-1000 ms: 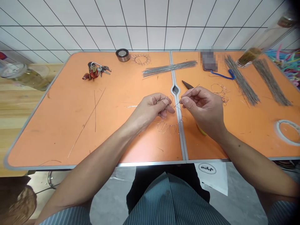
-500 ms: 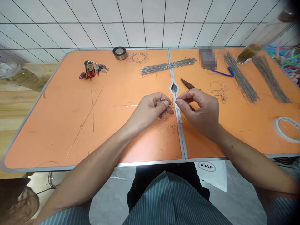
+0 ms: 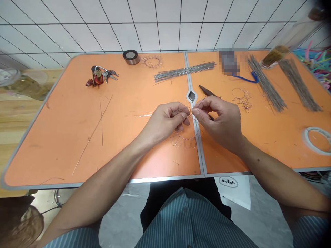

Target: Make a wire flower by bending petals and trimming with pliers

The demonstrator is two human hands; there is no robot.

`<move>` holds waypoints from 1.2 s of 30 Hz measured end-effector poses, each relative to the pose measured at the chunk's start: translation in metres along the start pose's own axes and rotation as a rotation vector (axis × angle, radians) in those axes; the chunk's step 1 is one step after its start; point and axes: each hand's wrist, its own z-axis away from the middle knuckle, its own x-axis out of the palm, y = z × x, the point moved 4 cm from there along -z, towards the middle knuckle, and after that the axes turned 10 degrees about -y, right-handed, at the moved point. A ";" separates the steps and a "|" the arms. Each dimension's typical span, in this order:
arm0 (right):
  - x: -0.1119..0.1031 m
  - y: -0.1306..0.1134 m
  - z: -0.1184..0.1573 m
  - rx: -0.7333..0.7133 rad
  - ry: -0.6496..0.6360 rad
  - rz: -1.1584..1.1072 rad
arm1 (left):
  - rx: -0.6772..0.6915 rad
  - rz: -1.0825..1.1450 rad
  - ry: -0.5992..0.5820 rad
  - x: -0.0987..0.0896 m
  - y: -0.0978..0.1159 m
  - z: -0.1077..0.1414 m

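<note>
My left hand [image 3: 171, 117] pinches a thin wire ring with small loops [image 3: 184, 138], whose lower part hangs below my fingers over the table seam. Close beside it, my right hand [image 3: 219, 119] holds a fine wire end between thumb and forefinger. The wire is so thin that its full path between the hands is hard to follow. Partly behind my right hand lies a pair of dark-bladed scissors or pliers [image 3: 207, 91]; the hand hides the rest of it.
Wire bundles [image 3: 184, 71] lie at the back and right. Looped wire pieces [image 3: 152, 62] are near a tape roll [image 3: 131, 57]. Keys [image 3: 99, 75] lie at left, loose wires [image 3: 101, 120] before them. A white ring [image 3: 307, 139] is at right, a jar [image 3: 274, 57] behind.
My right fingers have shifted slightly left, closer to my left hand, and a wire now shows above them. My left hand keeps its grip almost unmoved.
</note>
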 end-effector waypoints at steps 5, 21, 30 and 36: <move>0.001 0.005 -0.003 0.092 -0.047 -0.097 | -0.010 -0.042 -0.037 0.002 0.000 0.000; 0.006 0.014 -0.016 0.273 -0.263 -0.631 | -0.019 -0.082 -0.091 0.002 0.002 0.002; 0.006 0.013 -0.020 0.267 -0.226 -0.575 | -0.012 -0.091 -0.060 0.003 0.000 0.001; 0.012 0.014 -0.019 0.295 -0.254 -0.553 | -0.026 -0.115 -0.036 0.006 0.004 0.002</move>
